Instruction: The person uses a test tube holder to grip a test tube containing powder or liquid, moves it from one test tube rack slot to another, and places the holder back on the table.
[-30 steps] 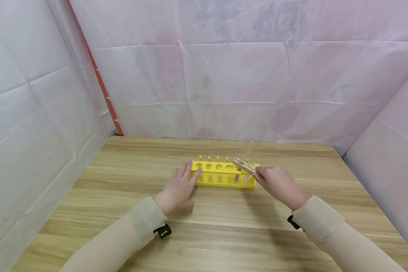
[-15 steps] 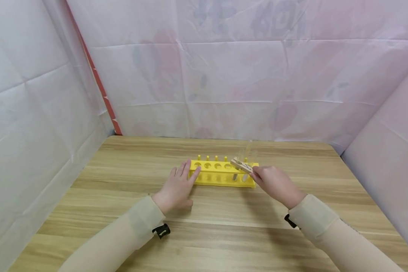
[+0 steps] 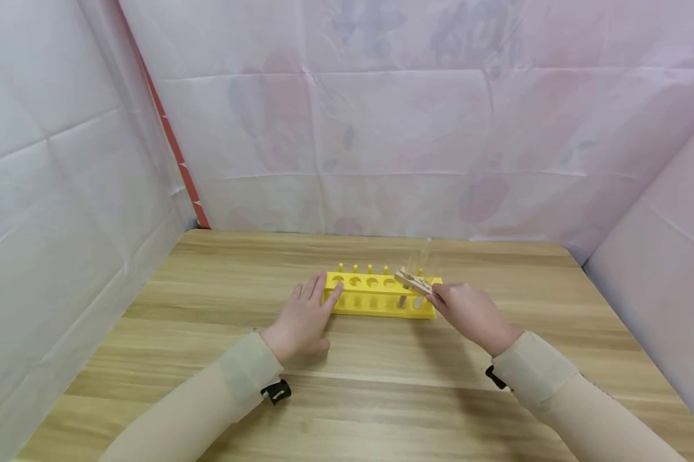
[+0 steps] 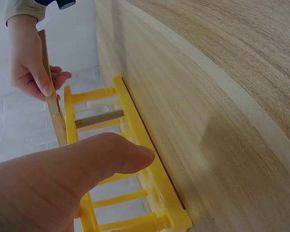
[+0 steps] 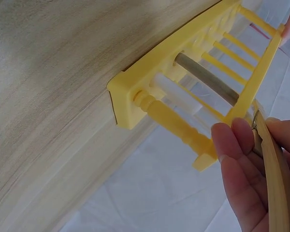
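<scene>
A yellow test tube rack (image 3: 375, 313) stands on the table between both hands. In its two right-hand places are a test tube with grey-brown contents (image 5: 208, 79) and one with white contents (image 5: 176, 94); their clear tops rise above the rack. My left hand (image 3: 300, 324) rests its extended fingers against the rack's left end, and in the left wrist view its thumb (image 4: 121, 159) reaches out in front. Between thumb and fingers, my right hand (image 3: 470, 314) grips a wooden test tube clamp (image 3: 414, 283). The clamp's far end lies at the grey-brown tube, just above the rack's top bar.
A wood-grain table (image 3: 381, 410) carries the rack. Pale printed sheets (image 3: 399, 128) hang behind it and along both sides. Yellow pegs (image 3: 355, 268) stand up along the rack's back edge.
</scene>
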Motion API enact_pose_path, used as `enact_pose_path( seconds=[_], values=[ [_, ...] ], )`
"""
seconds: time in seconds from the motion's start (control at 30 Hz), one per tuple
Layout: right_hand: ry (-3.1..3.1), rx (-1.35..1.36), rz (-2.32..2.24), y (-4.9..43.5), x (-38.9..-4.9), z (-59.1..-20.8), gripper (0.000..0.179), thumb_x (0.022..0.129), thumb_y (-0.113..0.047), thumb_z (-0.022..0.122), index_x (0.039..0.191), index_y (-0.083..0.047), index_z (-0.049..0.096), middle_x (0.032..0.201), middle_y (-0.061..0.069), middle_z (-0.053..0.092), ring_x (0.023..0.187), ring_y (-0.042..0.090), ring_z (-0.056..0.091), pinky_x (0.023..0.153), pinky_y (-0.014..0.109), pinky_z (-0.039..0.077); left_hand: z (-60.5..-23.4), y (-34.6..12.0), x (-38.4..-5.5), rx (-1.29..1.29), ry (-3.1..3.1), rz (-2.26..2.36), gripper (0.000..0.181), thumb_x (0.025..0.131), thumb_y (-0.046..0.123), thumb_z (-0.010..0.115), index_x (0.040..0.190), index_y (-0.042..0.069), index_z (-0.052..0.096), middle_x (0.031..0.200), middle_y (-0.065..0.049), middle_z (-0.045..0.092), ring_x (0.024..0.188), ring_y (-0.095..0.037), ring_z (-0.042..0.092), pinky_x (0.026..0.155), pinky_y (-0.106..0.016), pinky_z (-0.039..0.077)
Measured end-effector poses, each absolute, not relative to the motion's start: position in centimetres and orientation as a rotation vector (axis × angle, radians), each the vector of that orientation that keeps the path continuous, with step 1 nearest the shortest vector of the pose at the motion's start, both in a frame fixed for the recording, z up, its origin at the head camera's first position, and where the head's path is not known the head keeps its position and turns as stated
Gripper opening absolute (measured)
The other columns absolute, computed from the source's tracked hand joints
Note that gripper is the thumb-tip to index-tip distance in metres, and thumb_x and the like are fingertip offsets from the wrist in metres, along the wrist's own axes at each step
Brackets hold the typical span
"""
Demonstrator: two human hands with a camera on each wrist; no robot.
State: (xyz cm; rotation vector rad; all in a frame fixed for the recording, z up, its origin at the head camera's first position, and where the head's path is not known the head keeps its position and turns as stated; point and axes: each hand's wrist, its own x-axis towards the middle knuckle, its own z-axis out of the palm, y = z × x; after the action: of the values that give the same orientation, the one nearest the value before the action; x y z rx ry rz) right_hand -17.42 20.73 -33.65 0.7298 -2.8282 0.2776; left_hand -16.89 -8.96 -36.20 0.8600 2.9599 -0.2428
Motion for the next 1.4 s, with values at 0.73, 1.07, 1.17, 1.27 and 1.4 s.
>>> enact_pose_path(
  seconds=[0.73,1.07,1.17,1.27,1.4],
  values=[
    [-2.811,0.745,0.226,20.56,-17.32,-33.61,0.03,0.089,-0.015,0.063,0.066,-0.014,0.044,0.052,-0.006,0.032,0.046,0.007,0.027,0.044,0.022,0.025,-36.38,-8.72,-16.94,0.859,2.961,-0.281,0.104,0.076,0.053,0.068,0.151,0.009,0.009,0.151,-0.026,0.009,0.138,-0.038,0.016,0.107,-0.052,0.022],
    [-2.815,0.731,0.223,20.74,-17.47,-33.41,0.03,0.089,-0.014,0.063,0.066,-0.013,0.043,0.052,-0.005,0.033,0.046,0.007,0.027,0.044,0.022,0.026,-36.64,-8.68,-17.17,0.881,2.975,-0.295,0.105,0.075,0.054,0.068,0.15,0.009,0.01,0.151,-0.027,0.01,0.137,-0.038,0.017,0.107,-0.052,0.024],
    [-2.803,0.737,0.221,20.81,-17.49,-33.27,0.031,0.089,-0.013,0.062,0.066,-0.013,0.042,0.052,-0.005,0.032,0.046,0.007,0.027,0.045,0.022,0.025,-36.65,-8.65,-17.28,0.884,2.975,-0.292,0.105,0.076,0.053,0.068,0.15,0.009,0.009,0.151,-0.027,0.01,0.137,-0.038,0.017,0.107,-0.052,0.023],
    [-2.795,0.745,0.214,20.81,-17.47,-33.2,0.031,0.089,-0.013,0.062,0.066,-0.013,0.042,0.052,-0.006,0.031,0.046,0.007,0.026,0.045,0.022,0.025,-36.69,-8.67,-17.27,0.872,2.966,-0.284,0.104,0.076,0.053,0.068,0.151,0.009,0.01,0.151,-0.027,0.01,0.137,-0.039,0.017,0.107,-0.051,0.022],
    [-2.785,0.754,0.227,20.8,-17.48,-33.16,0.031,0.09,-0.013,0.061,0.066,-0.013,0.042,0.052,-0.006,0.031,0.046,0.006,0.026,0.045,0.022,0.025,-36.7,-8.68,-17.25,0.859,2.96,-0.306,0.104,0.076,0.053,0.067,0.151,0.009,0.01,0.151,-0.027,0.009,0.138,-0.038,0.017,0.108,-0.05,0.023]
  ],
)
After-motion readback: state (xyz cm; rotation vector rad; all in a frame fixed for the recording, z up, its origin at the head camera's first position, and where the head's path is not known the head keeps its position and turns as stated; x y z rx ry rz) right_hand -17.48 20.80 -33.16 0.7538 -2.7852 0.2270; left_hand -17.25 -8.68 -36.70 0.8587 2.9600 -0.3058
